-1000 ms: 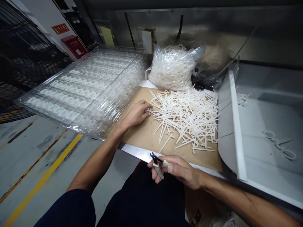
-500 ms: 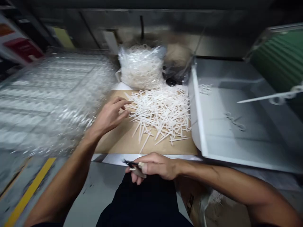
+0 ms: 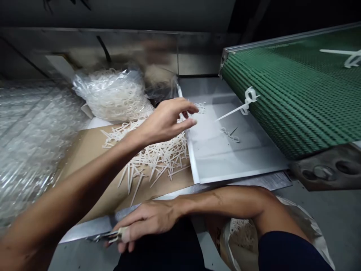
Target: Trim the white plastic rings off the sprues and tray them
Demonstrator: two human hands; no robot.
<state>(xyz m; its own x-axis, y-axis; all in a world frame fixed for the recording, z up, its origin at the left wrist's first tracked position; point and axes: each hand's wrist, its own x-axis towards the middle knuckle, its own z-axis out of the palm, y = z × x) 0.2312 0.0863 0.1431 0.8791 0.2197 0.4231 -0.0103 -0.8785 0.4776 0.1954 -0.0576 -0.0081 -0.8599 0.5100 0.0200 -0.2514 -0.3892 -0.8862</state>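
Observation:
My left hand [image 3: 172, 118] is stretched over the left wall of a grey-white tray [image 3: 208, 160], thumb and fingers apart with nothing between them. Beneath that forearm spreads a pile of thin white plastic sticks [image 3: 163, 154] on brown cardboard [image 3: 93, 150]. My right hand [image 3: 149, 220] is low at the table's front edge, closed around small pliers [image 3: 105, 236] whose jaws point left and look blurred. A white stick-and-loop plastic piece [image 3: 246, 103] hangs at the green conveyor belt's edge, its stick over the tray. Two small looped pieces [image 3: 229, 134] lie inside the tray.
The green conveyor belt [image 3: 287, 98] slopes in from the right, carrying another white piece [image 3: 349, 56]. A clear bag of white rings [image 3: 113, 94] stands behind the pile. Clear plastic packs [image 3: 34, 150] fill the left. An open bag [image 3: 242, 233] sits below.
My view has swung right, bringing more conveyor into sight. My left hand has gone from the pile's left side to over the tray. My right hand still holds the pliers.

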